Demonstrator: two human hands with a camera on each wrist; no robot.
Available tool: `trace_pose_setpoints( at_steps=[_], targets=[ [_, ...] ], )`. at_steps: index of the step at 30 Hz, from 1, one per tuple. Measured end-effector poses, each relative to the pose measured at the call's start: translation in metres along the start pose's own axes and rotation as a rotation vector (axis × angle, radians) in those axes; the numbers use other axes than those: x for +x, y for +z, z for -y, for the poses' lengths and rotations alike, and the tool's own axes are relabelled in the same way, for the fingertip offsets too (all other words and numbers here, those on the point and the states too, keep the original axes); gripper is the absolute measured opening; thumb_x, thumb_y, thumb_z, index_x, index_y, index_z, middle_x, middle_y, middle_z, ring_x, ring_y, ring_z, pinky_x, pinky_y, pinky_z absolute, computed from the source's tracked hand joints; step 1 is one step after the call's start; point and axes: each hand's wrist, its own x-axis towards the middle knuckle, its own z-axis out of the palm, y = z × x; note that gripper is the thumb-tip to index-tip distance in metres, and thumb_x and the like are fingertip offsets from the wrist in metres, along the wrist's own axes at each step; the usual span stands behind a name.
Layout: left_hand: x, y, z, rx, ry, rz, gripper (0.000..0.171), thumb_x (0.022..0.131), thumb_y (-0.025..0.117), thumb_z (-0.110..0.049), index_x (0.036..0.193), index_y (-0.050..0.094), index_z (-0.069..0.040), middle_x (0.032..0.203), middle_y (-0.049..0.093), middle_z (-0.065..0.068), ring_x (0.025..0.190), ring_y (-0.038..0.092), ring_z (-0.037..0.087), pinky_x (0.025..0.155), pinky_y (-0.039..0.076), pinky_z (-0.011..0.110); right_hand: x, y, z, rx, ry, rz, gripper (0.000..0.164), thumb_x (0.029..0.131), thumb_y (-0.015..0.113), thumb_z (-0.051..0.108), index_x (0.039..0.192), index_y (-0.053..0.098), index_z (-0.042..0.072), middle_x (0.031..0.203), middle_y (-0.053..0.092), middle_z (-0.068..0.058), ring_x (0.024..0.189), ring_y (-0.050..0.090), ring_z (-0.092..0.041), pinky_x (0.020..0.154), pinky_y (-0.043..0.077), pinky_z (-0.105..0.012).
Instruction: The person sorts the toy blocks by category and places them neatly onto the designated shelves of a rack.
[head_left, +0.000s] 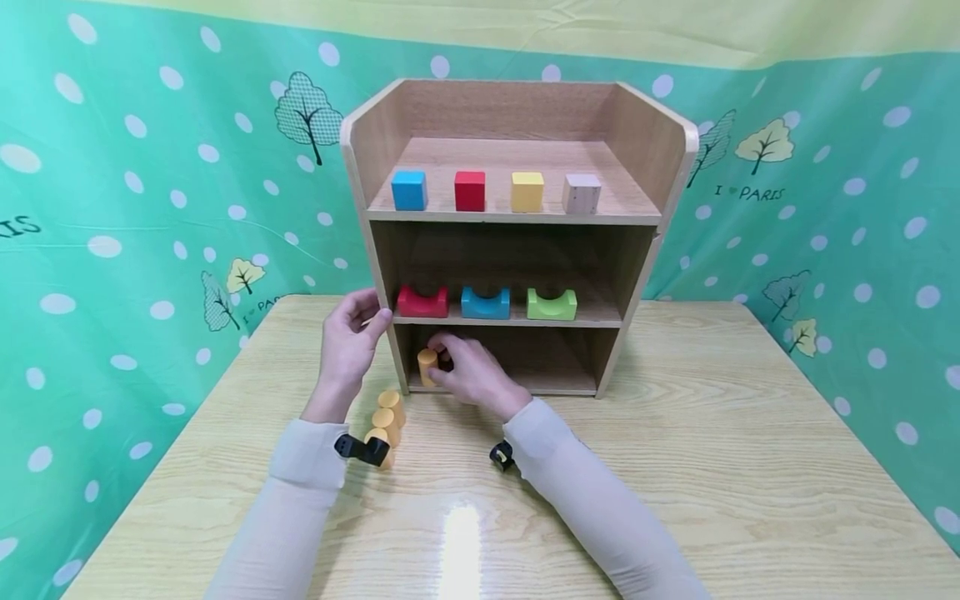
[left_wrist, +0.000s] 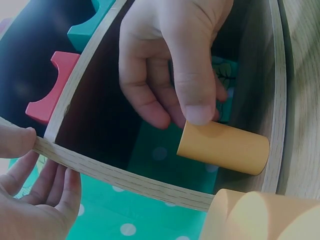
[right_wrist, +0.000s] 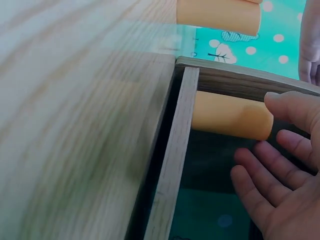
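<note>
In the head view, my right hand point(head_left: 472, 371) reaches into the bottom compartment of a small wooden shelf point(head_left: 517, 218). Its thumb touches the upper end of an orange wooden cylinder point(head_left: 427, 367), which stands upright near the left wall. In the right wrist view, the other fingers point(right_wrist: 267, 180) are spread beside the cylinder point(right_wrist: 232, 115), with a gap around them. My left hand point(head_left: 351, 346) rests at the shelf's left side panel point(left_wrist: 130, 180), thumb on the front edge and loosely bent fingers outside. More orange cylinders point(head_left: 386, 419) stand in a row by my left wrist.
Blue point(head_left: 409, 191), red point(head_left: 470, 192), yellow point(head_left: 527, 192) and pale wood point(head_left: 581, 194) cubes line the top shelf. Red point(head_left: 423, 303), blue point(head_left: 485, 305) and green point(head_left: 551, 306) notched blocks sit on the middle shelf. Everything stands on a wooden table point(head_left: 750, 467) before a patterned curtain point(head_left: 120, 208).
</note>
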Motion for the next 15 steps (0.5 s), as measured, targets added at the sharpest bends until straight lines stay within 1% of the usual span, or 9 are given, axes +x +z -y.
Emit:
trace_pose_setpoints(
  at_steps=[9,15],
  targets=[
    [0.0002,-0.0007,0.0006,-0.003,0.001,0.009,0.035,0.092,0.061,-0.004,0.125,0.055,0.004,0.114,0.059,0.014,0.103,0.057,0.016,0.087,0.047,0.021,-0.0044,-0.0055,0.0049,0.000,-0.028,-0.031,0.033,0.088,0.070,0.028,0.116,0.060,0.014,0.110,0.063,0.001,0.100,0.060,-0.019,0.084,0.049,-0.029],
    [-0.0001,-0.0006,0.0004,-0.004,0.006,0.004,0.034,0.091,0.061,-0.003,0.125,0.055,0.004,0.113,0.059,0.013,0.101,0.058,0.015,0.086,0.047,0.020,-0.0074,-0.0075,0.0102,-0.008,-0.102,-0.083,0.028,0.088,0.070,0.026,0.111,0.061,0.013,0.105,0.062,0.001,0.095,0.060,-0.020,0.082,0.049,-0.027]
  ],
)
